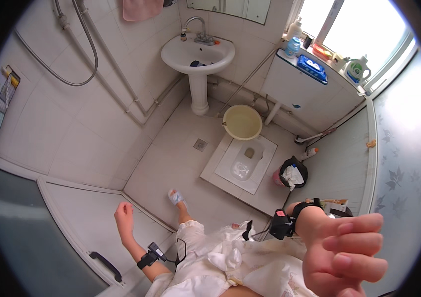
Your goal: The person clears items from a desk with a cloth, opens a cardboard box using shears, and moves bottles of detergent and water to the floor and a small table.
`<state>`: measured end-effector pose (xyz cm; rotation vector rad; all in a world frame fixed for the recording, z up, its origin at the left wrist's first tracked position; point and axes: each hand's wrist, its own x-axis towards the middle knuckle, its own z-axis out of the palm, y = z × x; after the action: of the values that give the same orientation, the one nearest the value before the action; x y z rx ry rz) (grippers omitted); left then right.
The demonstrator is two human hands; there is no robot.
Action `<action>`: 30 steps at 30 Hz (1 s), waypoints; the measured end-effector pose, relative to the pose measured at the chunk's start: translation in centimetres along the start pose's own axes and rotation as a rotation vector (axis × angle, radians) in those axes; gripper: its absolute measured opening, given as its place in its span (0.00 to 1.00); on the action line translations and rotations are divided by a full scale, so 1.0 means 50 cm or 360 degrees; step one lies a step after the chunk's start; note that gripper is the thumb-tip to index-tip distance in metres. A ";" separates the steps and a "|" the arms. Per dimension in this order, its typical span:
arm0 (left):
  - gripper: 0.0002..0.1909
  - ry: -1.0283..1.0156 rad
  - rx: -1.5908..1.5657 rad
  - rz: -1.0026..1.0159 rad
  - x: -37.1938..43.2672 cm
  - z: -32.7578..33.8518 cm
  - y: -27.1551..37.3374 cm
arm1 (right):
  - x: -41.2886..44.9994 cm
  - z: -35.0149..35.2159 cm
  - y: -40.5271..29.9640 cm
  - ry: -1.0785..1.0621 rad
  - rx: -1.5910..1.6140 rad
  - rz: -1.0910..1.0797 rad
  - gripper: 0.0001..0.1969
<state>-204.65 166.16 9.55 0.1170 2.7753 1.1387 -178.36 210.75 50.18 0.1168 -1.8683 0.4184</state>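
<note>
Raised close to the camera at the lower right is my right hand [344,248], its fingers curled, with nothing visible in them. My left hand [124,215] hangs at the lower left beside a white door panel, fingers curled in, and no object shows in it. Each wrist wears a black strap with a small device. Before me lie a white squat toilet [229,169], a pale yellow basin [226,130] holding liquid at its far end, and a pedestal sink [216,67] with a dark item in its bowl.
A lined waste bin [277,178] holding white paper stands right of the toilet, near a bottle [309,153] and a toilet brush [314,137]. A blue wipes pack [311,68] and several bottles sit by the window. A shower hose [95,55] hangs left; a floor drain [200,144] lies mid-floor.
</note>
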 end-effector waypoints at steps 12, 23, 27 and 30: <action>0.11 -0.0504 0.0086 0.0696 0.841 0.167 0.298 | 0.115 0.557 0.295 -0.0211 -0.0729 0.0716 0.12; 0.13 -0.1237 0.0124 0.1368 1.259 0.751 0.833 | 0.129 0.784 0.853 -0.0700 -0.0931 0.1426 0.04; 0.30 -0.1137 0.0715 0.1411 1.415 0.899 0.917 | 0.144 1.009 1.206 -0.1024 -0.0919 0.1508 0.14; 0.27 -0.1378 0.0916 0.1264 1.422 0.998 0.908 | 0.051 1.184 1.430 -0.1398 -0.0944 0.1846 0.24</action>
<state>-266.09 241.82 -0.70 1.4574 2.1236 0.1705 -252.71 257.39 19.94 -1.4472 -2.6974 0.6042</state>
